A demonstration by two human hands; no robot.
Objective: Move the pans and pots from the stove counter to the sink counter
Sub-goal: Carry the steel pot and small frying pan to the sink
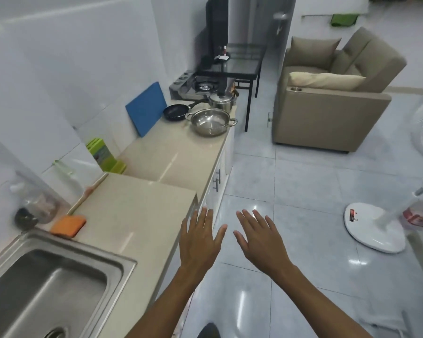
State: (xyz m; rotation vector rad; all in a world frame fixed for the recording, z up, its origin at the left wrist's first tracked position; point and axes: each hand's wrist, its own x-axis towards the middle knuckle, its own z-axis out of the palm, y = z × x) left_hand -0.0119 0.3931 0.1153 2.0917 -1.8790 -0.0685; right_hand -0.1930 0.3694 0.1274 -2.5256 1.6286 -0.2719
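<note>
- The left hand (200,242) and the right hand (261,242) are stretched forward, palms down, fingers spread and empty, side by side without touching.
- The left hand hangs over the front edge of the sink counter (132,215); the right is over the floor tiles.
- At the near left is the steel sink (47,284), with an orange sponge (69,224) just behind its rim.
- Beyond a step in the surface runs the stove counter (178,152), with a blue cutting board (147,108) leaning on the wall.
- All the cookware lies well ahead of the fingertips, at the far end of that counter: an open steel pot (210,121) nearest, a black frying pan (176,112) to its left, and behind them what looks like a lidded steel pot (221,101), though it is small and blurred.
- Farther off sits the gas burner (204,87).
</note>
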